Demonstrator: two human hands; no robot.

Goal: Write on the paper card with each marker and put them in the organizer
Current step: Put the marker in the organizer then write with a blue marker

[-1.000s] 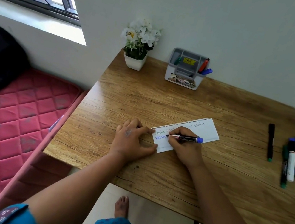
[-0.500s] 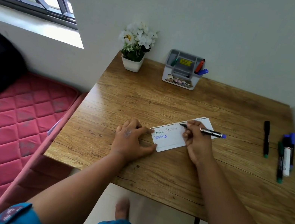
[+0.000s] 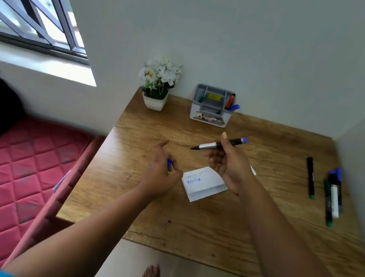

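Blue marker (image 3: pixel 220 145) sits uncapped in our right hand's (image 3: pixel 229 163) grip above the paper card (image 3: pixel 204 183) on the tabletop (image 3: pixel 235 221); our left hand (image 3: pixel 161 171) pinches its blue cap (image 3: pixel 169 164), likely for recapping before the organizer (image 3: pixel 212 105) behind receives it.

We saw from one head-worn camera, looking forward and down over the wooden desk (image 3: pixel 209 228), its far edge against the wall.
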